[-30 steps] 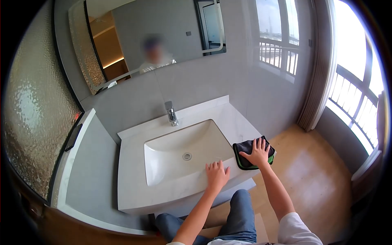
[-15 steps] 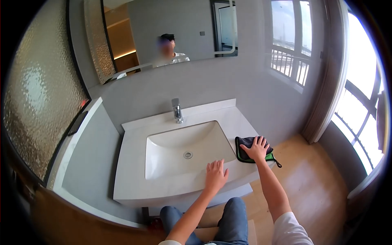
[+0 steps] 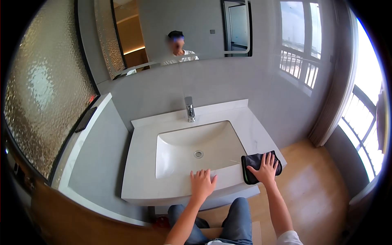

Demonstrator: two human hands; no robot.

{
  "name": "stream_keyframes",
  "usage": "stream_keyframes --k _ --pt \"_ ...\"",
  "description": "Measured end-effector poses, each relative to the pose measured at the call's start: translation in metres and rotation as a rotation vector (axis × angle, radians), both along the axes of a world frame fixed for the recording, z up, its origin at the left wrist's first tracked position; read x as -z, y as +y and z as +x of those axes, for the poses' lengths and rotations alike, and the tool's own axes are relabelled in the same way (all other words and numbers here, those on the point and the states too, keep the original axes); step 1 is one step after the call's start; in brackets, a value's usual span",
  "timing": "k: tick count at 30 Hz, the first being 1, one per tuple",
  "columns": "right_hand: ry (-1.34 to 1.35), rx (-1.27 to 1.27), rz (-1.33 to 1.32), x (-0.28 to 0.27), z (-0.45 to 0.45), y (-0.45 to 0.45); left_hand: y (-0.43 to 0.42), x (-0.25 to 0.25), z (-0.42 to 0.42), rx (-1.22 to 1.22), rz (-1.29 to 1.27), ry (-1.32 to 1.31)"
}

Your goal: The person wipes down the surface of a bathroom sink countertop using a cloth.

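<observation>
My right hand (image 3: pixel 265 170) lies flat, fingers spread, on a folded dark grey cloth (image 3: pixel 254 160) with a black edge and a trace of green. The cloth rests on the white countertop (image 3: pixel 141 163), at its front right corner beside the basin. My left hand (image 3: pixel 203 183) is on the counter's front strip, just below the basin rim, with its fingers apart and nothing in it. Between the hands and the wall sits the white rectangular basin (image 3: pixel 183 143), with a round metal drain (image 3: pixel 198 154) in its floor.
A chrome faucet (image 3: pixel 189 109) stands behind the basin. Above it hangs a mirror (image 3: pixel 196 24) showing a person's reflection. On the left, a low ledge (image 3: pixel 67 171) carries a dark flat object (image 3: pixel 86 119) beside textured glass (image 3: pixel 45 81). Wooden floor (image 3: pixel 310 183) and a window lie right.
The cloth and my right hand have moved toward the counter's front edge, and less green trim shows. My left hand has shifted left along the front strip. The camera view has turned slightly.
</observation>
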State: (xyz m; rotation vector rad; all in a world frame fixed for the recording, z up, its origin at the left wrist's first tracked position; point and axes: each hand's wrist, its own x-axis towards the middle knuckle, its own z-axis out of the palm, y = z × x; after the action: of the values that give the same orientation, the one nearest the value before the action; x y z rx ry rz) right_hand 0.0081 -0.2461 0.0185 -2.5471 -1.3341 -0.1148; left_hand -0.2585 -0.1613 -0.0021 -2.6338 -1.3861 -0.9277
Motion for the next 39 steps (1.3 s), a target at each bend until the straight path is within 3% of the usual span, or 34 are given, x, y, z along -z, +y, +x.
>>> stream_keyframes --k 18,25,39 --pt "0.034 0.124 -0.004 -0.009 0.078 0.172 -0.001 -0.006 0.001 0.013 -0.062 -0.007" --pt "0.027 0.017 0.024 -0.002 0.075 0.139 -0.003 -0.008 -0.003 0.010 -0.082 -0.016" --pt "0.009 -0.054 0.006 0.003 0.001 -0.026 0.001 -0.001 -0.004 0.046 0.002 -0.040"
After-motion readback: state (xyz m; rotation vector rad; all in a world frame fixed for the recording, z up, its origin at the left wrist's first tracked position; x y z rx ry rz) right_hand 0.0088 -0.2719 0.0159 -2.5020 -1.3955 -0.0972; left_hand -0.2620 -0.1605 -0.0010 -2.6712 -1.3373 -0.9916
